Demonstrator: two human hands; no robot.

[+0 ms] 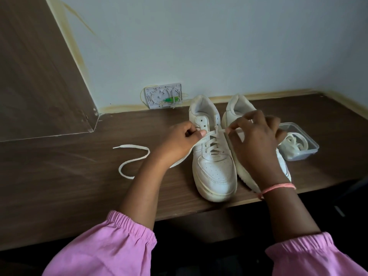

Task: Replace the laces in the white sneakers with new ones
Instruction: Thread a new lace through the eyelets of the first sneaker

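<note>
Two white sneakers stand side by side on the brown table, toes toward me. The left sneaker [213, 166] is laced across its lower eyelets; its top eyelets are bare. My left hand [179, 142] grips the lace [131, 156] beside that shoe, and the lace's free end trails in a curve across the table to the left. My right hand [254, 140] pinches the other strand just above the shoe's tongue. It covers most of the right sneaker [239, 108], whose heel and sole edge show.
A clear plastic tub [306, 144] holding coiled white laces sits right of the shoes. A small white plastic box [163, 95] with a green part leans on the wall behind. The table's front edge [199, 214] runs just under the left toe. A wooden panel stands at left.
</note>
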